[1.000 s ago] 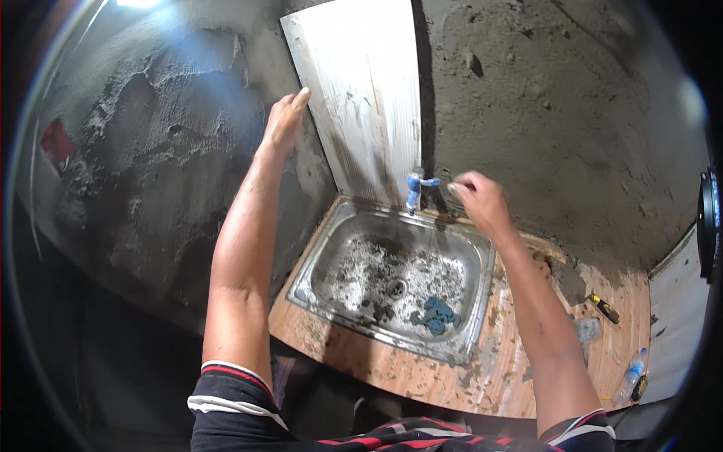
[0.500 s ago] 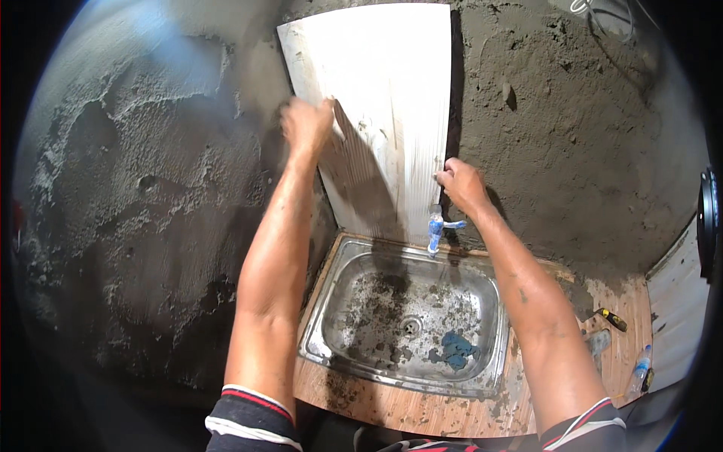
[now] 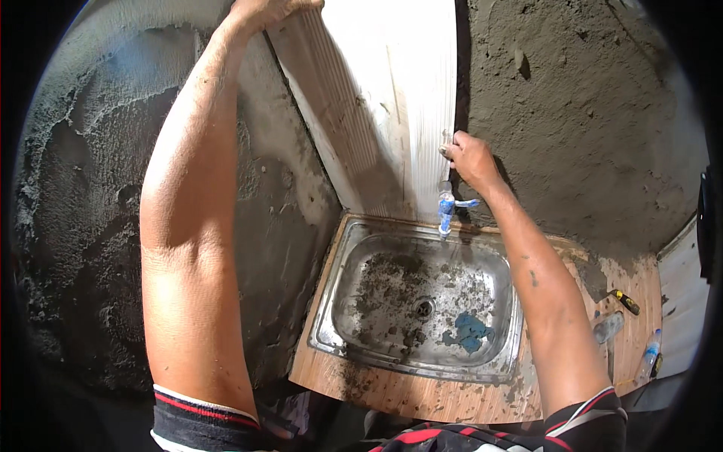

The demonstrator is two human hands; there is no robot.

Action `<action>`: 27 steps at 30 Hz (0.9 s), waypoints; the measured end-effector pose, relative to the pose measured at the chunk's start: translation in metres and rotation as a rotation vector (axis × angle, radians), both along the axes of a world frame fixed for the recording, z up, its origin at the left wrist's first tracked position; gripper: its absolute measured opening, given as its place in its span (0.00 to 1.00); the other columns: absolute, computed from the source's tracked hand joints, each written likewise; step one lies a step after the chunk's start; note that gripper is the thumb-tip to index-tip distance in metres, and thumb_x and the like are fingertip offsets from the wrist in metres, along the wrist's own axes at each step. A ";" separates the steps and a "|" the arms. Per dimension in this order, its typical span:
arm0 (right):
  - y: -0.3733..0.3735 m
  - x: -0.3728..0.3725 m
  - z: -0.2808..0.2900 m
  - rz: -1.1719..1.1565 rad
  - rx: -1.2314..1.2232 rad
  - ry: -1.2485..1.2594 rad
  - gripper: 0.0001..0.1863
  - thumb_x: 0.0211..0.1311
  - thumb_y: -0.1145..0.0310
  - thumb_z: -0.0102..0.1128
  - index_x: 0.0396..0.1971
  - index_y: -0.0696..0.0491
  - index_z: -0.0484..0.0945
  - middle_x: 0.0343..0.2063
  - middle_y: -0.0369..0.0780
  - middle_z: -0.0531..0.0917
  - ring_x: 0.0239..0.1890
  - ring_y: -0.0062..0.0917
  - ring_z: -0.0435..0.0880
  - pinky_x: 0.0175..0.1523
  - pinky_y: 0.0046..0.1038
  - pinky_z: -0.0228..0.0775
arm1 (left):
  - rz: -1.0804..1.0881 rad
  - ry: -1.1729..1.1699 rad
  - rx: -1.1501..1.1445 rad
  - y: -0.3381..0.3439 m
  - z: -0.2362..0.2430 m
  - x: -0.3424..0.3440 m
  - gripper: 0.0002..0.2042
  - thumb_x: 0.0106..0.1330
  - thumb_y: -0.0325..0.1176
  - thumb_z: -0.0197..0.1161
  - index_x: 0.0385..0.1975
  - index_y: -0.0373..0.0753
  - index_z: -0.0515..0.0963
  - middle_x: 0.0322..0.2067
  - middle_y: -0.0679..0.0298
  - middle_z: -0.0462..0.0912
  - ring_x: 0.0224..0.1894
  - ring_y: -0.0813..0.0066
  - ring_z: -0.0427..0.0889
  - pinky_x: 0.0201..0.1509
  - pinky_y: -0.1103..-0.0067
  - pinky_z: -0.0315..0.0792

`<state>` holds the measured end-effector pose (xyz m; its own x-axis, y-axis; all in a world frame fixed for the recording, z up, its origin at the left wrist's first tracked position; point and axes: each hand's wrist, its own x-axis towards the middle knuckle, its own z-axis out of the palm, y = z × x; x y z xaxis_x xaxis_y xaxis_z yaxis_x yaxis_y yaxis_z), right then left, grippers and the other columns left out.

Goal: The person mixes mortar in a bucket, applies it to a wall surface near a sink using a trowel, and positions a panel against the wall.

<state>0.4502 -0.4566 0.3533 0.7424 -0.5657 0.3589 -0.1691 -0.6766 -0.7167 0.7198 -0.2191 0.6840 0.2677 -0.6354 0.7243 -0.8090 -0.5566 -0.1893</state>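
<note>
A white wood-grained panel (image 3: 407, 90) stands upright in the corner behind the steel sink. My left hand (image 3: 275, 11) is high at the panel's left side, fingers bent over it, partly cut off at the top of the picture. My right hand (image 3: 471, 158) grips the panel's right edge with curled fingers, just above the blue-and-white tap (image 3: 446, 211). The sink (image 3: 320, 331) is spattered with grey mortar and holds a crumpled blue-green scrap (image 3: 471, 331).
Rough grey plastered walls (image 3: 572, 135) flank the panel. The wood-grained counter (image 3: 392, 399) carries mortar spots, a yellow-and-black handled tool (image 3: 626, 301), a greyish tool (image 3: 607, 328) and a plastic bottle (image 3: 651, 354). A pale sheet (image 3: 678, 301) stands along the right side.
My left hand has risen toward the top of the panel. My right hand has moved from beside the tap up onto the panel's right edge.
</note>
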 end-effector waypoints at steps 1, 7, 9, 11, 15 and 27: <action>-0.001 0.001 -0.003 0.003 0.003 0.001 0.15 0.69 0.60 0.64 0.36 0.59 0.77 0.27 0.48 0.82 0.29 0.35 0.81 0.38 0.40 0.72 | -0.018 -0.044 0.010 0.000 0.000 0.001 0.35 0.55 0.59 0.72 0.53 0.37 0.80 0.48 0.47 0.85 0.53 0.48 0.83 0.56 0.63 0.77; 0.011 0.006 -0.007 -0.003 -0.023 -0.108 0.16 0.65 0.60 0.66 0.33 0.61 0.77 0.26 0.53 0.81 0.27 0.41 0.80 0.37 0.41 0.72 | -0.041 0.348 -0.197 0.008 -0.005 -0.005 0.42 0.54 0.51 0.79 0.65 0.30 0.71 0.60 0.45 0.79 0.63 0.57 0.79 0.65 0.67 0.73; 0.008 0.007 -0.010 0.018 -0.010 -0.144 0.16 0.65 0.61 0.66 0.32 0.61 0.77 0.25 0.54 0.80 0.26 0.42 0.80 0.36 0.40 0.72 | -0.296 0.341 -0.199 0.004 0.003 0.007 0.44 0.54 0.50 0.79 0.66 0.28 0.69 0.61 0.44 0.78 0.64 0.55 0.78 0.67 0.68 0.72; -0.012 0.001 -0.015 0.012 -0.042 -0.141 0.16 0.65 0.61 0.67 0.30 0.61 0.76 0.24 0.54 0.79 0.25 0.42 0.80 0.35 0.40 0.71 | 0.040 0.248 -0.064 -0.006 0.002 -0.023 0.43 0.55 0.50 0.78 0.65 0.29 0.71 0.62 0.44 0.78 0.65 0.54 0.77 0.67 0.66 0.72; 0.005 0.008 -0.012 -0.028 -0.094 -0.175 0.17 0.64 0.62 0.67 0.28 0.61 0.74 0.22 0.54 0.78 0.24 0.42 0.78 0.33 0.40 0.70 | 0.012 0.278 -0.140 0.009 0.000 -0.031 0.38 0.56 0.52 0.78 0.59 0.28 0.76 0.57 0.45 0.82 0.59 0.55 0.81 0.61 0.66 0.75; 0.009 0.000 -0.004 -0.005 -0.187 -0.167 0.17 0.66 0.62 0.67 0.28 0.60 0.73 0.22 0.52 0.78 0.23 0.38 0.78 0.33 0.41 0.71 | 0.011 0.326 -0.112 0.007 -0.003 -0.040 0.30 0.59 0.46 0.78 0.54 0.30 0.79 0.47 0.51 0.85 0.50 0.61 0.83 0.52 0.68 0.78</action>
<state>0.4503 -0.4472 0.3495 0.6616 -0.4810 0.5753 -0.0622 -0.7998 -0.5971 0.6800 -0.2122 0.6811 0.5028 -0.5531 0.6643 -0.8109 -0.5679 0.1409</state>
